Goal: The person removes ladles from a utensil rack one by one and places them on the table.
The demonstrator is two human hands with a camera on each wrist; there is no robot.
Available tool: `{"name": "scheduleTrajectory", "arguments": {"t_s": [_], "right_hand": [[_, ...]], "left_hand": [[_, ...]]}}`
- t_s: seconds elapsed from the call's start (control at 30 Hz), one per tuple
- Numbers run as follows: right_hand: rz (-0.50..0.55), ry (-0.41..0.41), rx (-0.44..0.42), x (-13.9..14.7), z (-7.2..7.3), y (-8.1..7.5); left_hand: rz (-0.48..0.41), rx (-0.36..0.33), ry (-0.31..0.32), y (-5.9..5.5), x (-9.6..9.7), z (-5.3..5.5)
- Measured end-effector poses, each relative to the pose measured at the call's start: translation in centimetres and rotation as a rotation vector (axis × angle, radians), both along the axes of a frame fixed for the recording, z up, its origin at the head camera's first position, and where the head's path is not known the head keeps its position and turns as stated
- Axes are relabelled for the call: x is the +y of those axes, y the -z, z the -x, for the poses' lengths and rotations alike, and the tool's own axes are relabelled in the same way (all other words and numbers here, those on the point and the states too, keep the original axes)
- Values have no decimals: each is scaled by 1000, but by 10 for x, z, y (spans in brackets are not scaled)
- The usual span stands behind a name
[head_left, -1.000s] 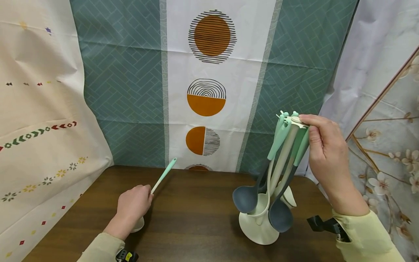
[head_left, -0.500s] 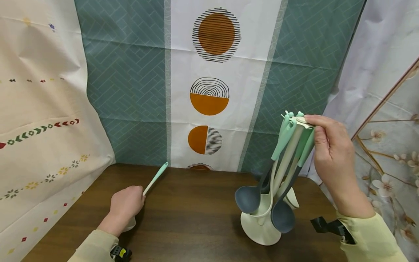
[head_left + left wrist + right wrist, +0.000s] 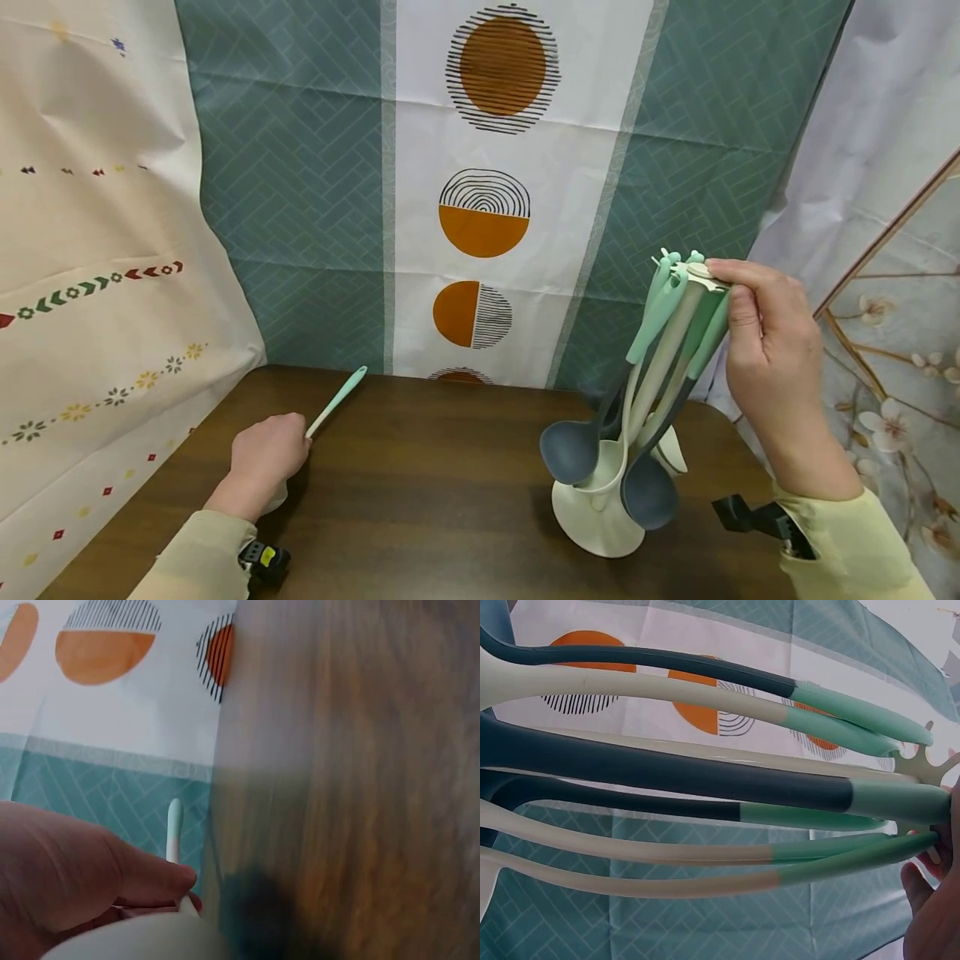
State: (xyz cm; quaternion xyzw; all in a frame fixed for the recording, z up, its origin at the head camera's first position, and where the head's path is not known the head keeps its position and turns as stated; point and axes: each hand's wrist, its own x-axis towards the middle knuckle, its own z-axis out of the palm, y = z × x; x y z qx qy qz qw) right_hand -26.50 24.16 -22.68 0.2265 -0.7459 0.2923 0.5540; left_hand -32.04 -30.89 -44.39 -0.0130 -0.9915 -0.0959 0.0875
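My left hand (image 3: pixel 262 457) grips a cream kitchen utensil with a mint-green handle end (image 3: pixel 347 397), low over the left of the table. In the left wrist view the utensil's rounded pale head (image 3: pixel 142 939) fills the bottom edge; most of it is hidden, so I cannot tell its exact kind. On the right, my right hand (image 3: pixel 776 350) holds the top of a cream utensil stand (image 3: pixel 600 533) between thumb and fingers. Around its post hang several utensils with mint handles (image 3: pixel 900 801), among them a dark grey ladle (image 3: pixel 651 492) and another dark-headed utensil (image 3: pixel 568 450).
The brown wooden table (image 3: pixel 435 492) reaches back to a hanging cloth (image 3: pixel 315 208) with green panels and orange circles. A cream patterned cloth (image 3: pixel 112 275) borders the left side, and a floral sheet (image 3: pixel 892 350) the right.
My left hand has moved left with the utensil, whose handle tip has shifted left too. The right hand stays at the stand's top; the whole view has shifted slightly.
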Motion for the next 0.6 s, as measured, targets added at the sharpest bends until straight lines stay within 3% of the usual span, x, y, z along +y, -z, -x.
{"name": "scheduleTrajectory", "arguments": {"t_s": [0.6], "right_hand": [[-2,35,-29,3,1,2]], "left_hand": [[-5,-95,-32,0,-17,0]]}}
